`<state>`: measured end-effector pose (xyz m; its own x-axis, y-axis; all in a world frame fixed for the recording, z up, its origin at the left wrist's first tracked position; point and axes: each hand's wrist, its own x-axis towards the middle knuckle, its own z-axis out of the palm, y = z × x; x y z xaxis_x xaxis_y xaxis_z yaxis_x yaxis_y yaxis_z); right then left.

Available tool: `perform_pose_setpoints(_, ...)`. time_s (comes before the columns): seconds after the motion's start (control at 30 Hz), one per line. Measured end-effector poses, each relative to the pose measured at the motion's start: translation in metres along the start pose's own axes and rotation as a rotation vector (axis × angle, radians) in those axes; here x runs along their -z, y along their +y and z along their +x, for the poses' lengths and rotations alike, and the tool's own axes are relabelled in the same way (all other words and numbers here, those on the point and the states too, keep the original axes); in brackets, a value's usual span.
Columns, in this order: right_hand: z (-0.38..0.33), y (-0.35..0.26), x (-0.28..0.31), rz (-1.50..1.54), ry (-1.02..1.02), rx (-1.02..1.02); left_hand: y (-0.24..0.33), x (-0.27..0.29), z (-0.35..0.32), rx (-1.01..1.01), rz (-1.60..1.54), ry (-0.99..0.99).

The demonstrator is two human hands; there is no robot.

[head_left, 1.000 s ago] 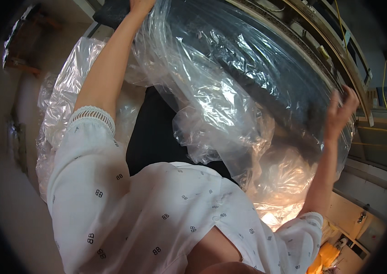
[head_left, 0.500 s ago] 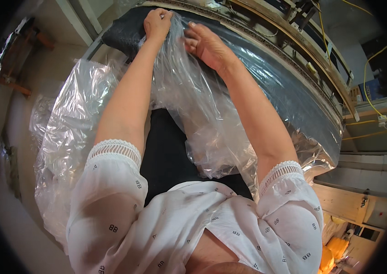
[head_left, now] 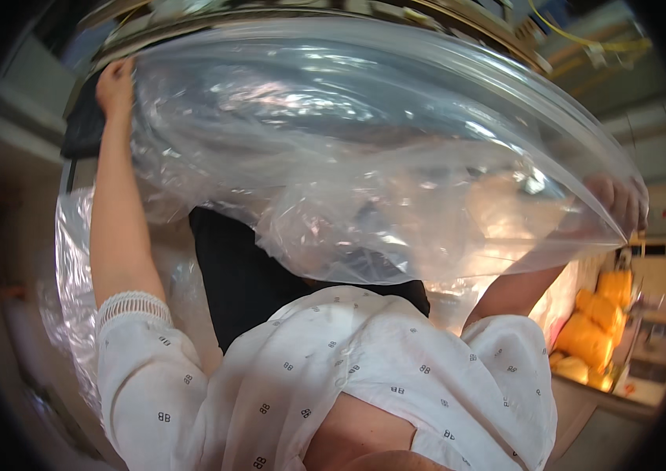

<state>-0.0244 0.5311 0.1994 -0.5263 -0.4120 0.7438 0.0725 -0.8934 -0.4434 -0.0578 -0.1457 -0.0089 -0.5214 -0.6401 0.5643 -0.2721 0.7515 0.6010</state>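
Plastic (head_left: 333, 149) stretches over a dark, perhaps fabric surface (head_left: 83, 125), orange bundles (head_left: 590, 334) rightward.

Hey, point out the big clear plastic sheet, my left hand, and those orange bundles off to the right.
Large clear plastic sheet (head_left: 349, 157): head view, middle of its spread surface.
Bare left hand (head_left: 117, 88): head view, back of the hand.
Bright orange bundles (head_left: 584, 341): head view, side of one bundle.

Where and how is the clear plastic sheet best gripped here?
Probably at opposite ends of the clear plastic sheet: left edge from the left, where the left hand grips it; right corner from the right, near the right hand. Its middle is loose, crumpled.
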Motion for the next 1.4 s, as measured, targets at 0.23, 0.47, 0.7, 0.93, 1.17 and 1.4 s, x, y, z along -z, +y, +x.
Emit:
perform_pose_setpoints(0.23,-0.071,-0.062,0.072,-1.254,1.283,0.208,-0.054,0.006,0.029,0.009,0.174,0.01)
perform_pose_setpoints(0.47,-0.165,-0.041,0.145,-1.64,0.959,-0.834,-0.053,0.063,-0.004,-0.166,0.166,-0.185)
perform_pose_setpoints(0.7,-0.097,-0.033,0.191,-2.087,0.623,-0.471,-0.022,0.074,-0.021,-0.154,0.322,-0.036)
perform_pose_setpoints(0.93,-0.038,0.007,0.268,-2.326,0.556,-0.756,-0.031,0.075,-0.026,-0.128,0.324,-0.065)
perform_pose_setpoints(1.17,-0.006,-0.015,0.3,-1.627,0.411,-1.009,-0.028,0.077,-0.024,-0.113,0.269,-0.069)
perform_pose_setpoints(1.4,-0.008,0.055,0.299,-2.215,0.555,-0.534,-0.046,0.132,-0.023,-0.173,0.174,-0.016)
